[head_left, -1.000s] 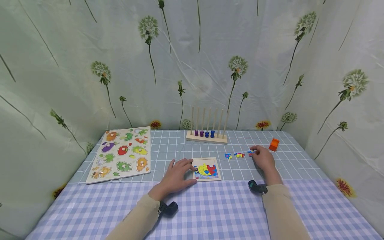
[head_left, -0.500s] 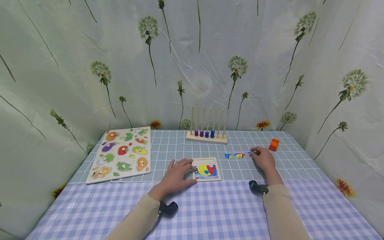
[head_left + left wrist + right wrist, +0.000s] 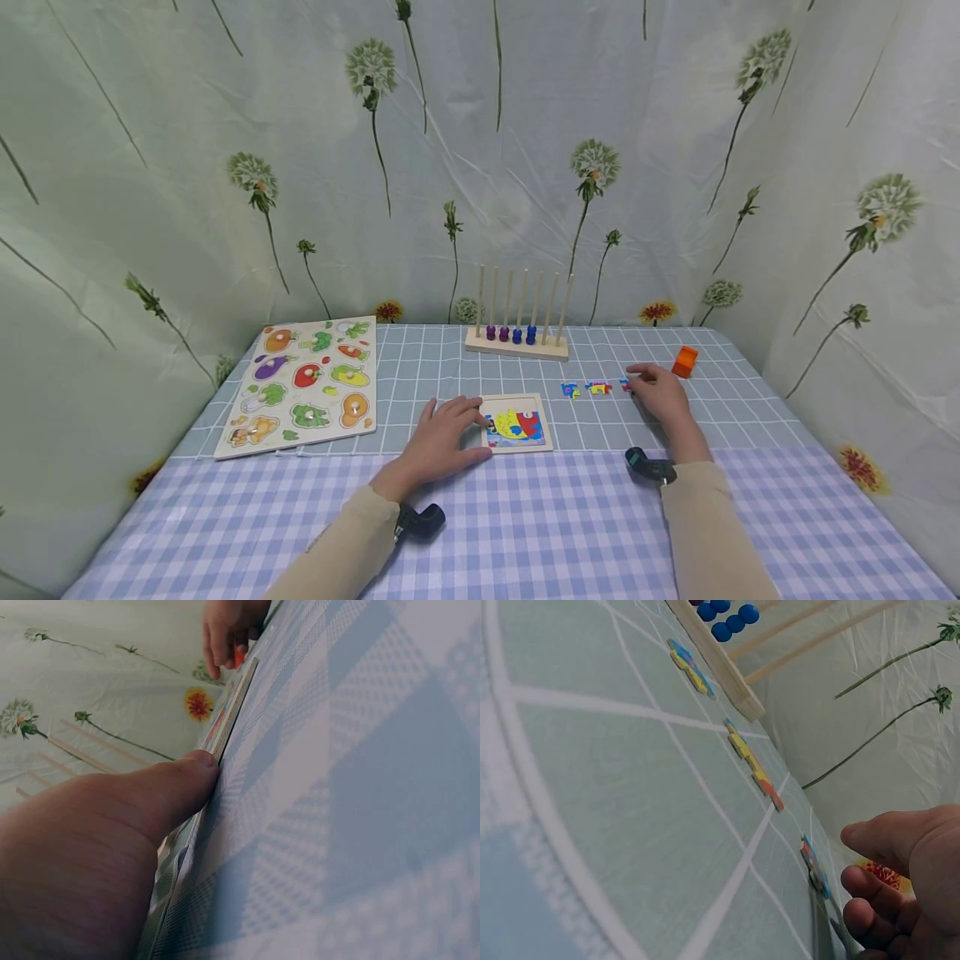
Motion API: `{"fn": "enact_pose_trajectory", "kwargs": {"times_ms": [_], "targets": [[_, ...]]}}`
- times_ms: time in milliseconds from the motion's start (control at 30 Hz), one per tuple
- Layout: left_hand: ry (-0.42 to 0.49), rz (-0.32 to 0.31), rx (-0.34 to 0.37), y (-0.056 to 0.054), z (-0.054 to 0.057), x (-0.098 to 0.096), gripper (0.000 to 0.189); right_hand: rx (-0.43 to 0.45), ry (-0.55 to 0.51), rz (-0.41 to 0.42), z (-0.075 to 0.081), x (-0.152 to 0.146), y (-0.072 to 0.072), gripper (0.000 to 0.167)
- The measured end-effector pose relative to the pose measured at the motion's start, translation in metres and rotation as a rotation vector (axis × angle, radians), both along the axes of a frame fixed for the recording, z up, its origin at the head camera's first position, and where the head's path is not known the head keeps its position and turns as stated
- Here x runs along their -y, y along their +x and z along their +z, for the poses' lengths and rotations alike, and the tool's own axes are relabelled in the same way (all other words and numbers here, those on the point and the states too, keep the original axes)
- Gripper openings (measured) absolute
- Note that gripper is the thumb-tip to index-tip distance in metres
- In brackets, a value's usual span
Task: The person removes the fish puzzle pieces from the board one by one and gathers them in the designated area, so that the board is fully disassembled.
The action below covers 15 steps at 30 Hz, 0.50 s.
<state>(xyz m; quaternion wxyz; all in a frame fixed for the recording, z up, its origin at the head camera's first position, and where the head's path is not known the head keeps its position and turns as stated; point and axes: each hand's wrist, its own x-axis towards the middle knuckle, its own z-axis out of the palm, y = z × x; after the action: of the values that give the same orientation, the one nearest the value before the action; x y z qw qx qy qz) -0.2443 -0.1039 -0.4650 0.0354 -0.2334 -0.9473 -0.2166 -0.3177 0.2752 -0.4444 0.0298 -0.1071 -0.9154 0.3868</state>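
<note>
My left hand (image 3: pixel 442 442) rests at the left side of a small wooden jigsaw tray (image 3: pixel 548 433), its fingers over the left edge. In the left wrist view the thumb (image 3: pixel 184 780) touches the tray's near edge. A partly filled picture in yellow, red and blue (image 3: pixel 517 425) lies in the tray. My right hand (image 3: pixel 662 400) hovers beside a small jigsaw piece (image 3: pixel 814 866) on the cloth, fingers loosely bent and apart from it in the right wrist view. Two more jigsaw pieces, a blue-yellow one (image 3: pixel 571 390) and a yellow-red one (image 3: pixel 598 388), lie left of it.
Behind the pieces stands a wooden peg rack (image 3: pixel 517 347) with purple and blue beads. An orange block-like object (image 3: pixel 686 362) sits beyond my right hand. A vegetable knob puzzle board (image 3: pixel 300 387) lies at the left. Patterned curtains (image 3: pixel 510 167) enclose the table.
The right forearm has shifted slightly to the right. The visible part of the piece by the right hand's fingers has changed from mostly blue to more red. The left hand and tray stay still.
</note>
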Motion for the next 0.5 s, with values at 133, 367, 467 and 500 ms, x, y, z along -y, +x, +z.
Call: {"fn": "enact_pose_trajectory", "kwargs": {"times_ms": [133, 367, 467, 500], "targets": [[0.002, -0.003, 0.002, 0.0, 0.0, 0.0, 0.04, -0.028, 0.001, 0.006, 0.002, 0.002, -0.003, 0.036], [0.01, -0.002, 0.007, -0.001, 0.0, 0.0, 0.038, -0.07, 0.003, 0.073, 0.016, 0.013, -0.003, 0.035], [0.016, 0.003, 0.016, -0.001, 0.001, 0.0, 0.036, -0.069, -0.012, 0.127, 0.025, 0.023, -0.002, 0.036], [0.018, 0.004, 0.019, -0.001, 0.001, 0.0, 0.036, -0.07, -0.017, 0.145, 0.028, 0.027, -0.001, 0.036]]}}
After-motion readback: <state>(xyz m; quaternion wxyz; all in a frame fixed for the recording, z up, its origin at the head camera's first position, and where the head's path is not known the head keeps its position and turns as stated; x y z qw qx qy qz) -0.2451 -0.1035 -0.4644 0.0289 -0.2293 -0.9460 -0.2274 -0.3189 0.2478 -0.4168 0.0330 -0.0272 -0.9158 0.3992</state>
